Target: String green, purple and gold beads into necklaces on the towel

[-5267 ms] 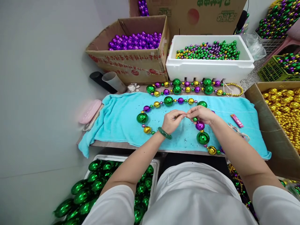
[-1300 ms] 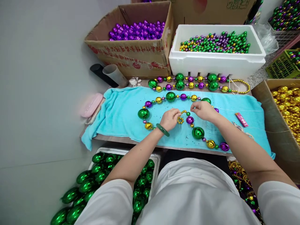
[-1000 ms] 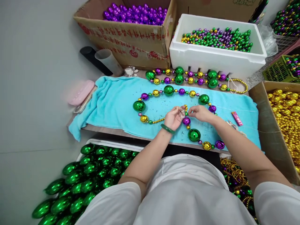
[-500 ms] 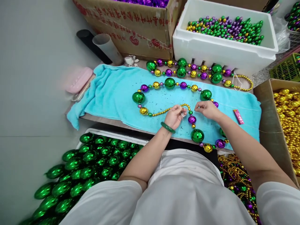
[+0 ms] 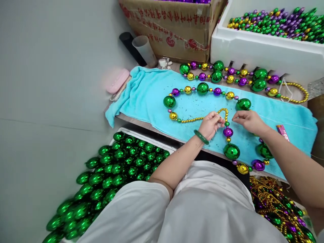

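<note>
Beside the left grip (image 5: 209, 125), tight on white thread (image 5: 217, 127), bead necklace (image 5: 228, 132); right grip (image 5: 249, 121) unclear.

Black tube (image 5: 130, 45) beside translucent cup (image 5: 144, 50) near cardboard box (image 5: 177, 32); pink case (image 5: 117, 81).

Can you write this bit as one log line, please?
left hand: holds white string at gold beads | right hand: pinched pose near small green bead, any thread unclear | bead necklace: looped mostly on blue towel

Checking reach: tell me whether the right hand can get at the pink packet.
Probably yes: the pink packet lies on the blue towel near the right hand, with nothing seen on top.
</note>
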Demonstrator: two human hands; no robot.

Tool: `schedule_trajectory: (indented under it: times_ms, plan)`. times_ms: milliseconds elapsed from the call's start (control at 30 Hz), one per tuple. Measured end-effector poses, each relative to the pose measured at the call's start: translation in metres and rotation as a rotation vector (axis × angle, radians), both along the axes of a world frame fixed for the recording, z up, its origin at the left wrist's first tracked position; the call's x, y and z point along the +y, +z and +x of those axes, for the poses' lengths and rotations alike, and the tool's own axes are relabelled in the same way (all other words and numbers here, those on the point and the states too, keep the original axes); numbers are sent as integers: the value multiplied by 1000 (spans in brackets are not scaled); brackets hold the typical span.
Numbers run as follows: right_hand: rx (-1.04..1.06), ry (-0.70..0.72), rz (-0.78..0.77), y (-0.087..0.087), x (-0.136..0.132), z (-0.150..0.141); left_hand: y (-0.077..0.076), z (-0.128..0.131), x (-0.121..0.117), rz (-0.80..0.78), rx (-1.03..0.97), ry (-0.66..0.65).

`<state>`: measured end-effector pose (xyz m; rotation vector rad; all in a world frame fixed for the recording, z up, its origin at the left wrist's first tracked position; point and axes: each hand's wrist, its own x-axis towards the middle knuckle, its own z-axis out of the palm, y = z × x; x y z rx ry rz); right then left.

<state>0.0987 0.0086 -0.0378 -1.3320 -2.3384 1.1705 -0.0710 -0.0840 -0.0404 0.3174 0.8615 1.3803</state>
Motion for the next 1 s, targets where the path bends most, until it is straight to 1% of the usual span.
schedule_trajectory:
  times_ms: [67, 133, 233, 333, 400, 433, 500, 600, 667, 767, 800, 867, 933, 1000]
  plan:
    - [-8, 10, 12, -6, -2, -1, -9, -3, -1, -46, 10, 6]
    - [-4, 36, 40, -5, -5, -4, -12, -9, -3, -52, -7, 16]
    - [-32, 62, 85, 9, -9, -11, -8, -19, -6, -40, -111, 24]
    - [-73, 45, 110, 27, -8, -17, -2, -24, -4, -48, -253, 15]
    - [-89, 34, 105, 34, -7, -21, -2, -23, -2, -67, -285, 12]
    - [-90, 30, 98, 35, -7, -22, -2, -22, -1, -78, -269, 11]
    - [-92, 26, 77, 33, -7, -24, -5, -20, 0, -90, -165, 18]
    - [-83, 9, 63, 25, -8, -24, -9, -20, -1, -118, 95, 6]
    - [-64, -14, 62, 21, -9, -22, -12, -21, -2, -167, 275, -84]
    - [-40, -32, 53, 20, -9, -19, -15, -23, -1, -196, 512, -299]
    - [-33, -28, 50, 20, -10, -18, -16, -23, 1, -176, 593, -358]
    - [-12, -18, 45, 21, -10, -15, -16, -25, 5, -102, 779, -421]
    - [0, -26, 37, 20, -10, -12, -14, -28, 10, -30, 945, -431]
    - [-13, -52, 29, 18, -10, -8, -10, -32, 13, -2, 1019, -411]
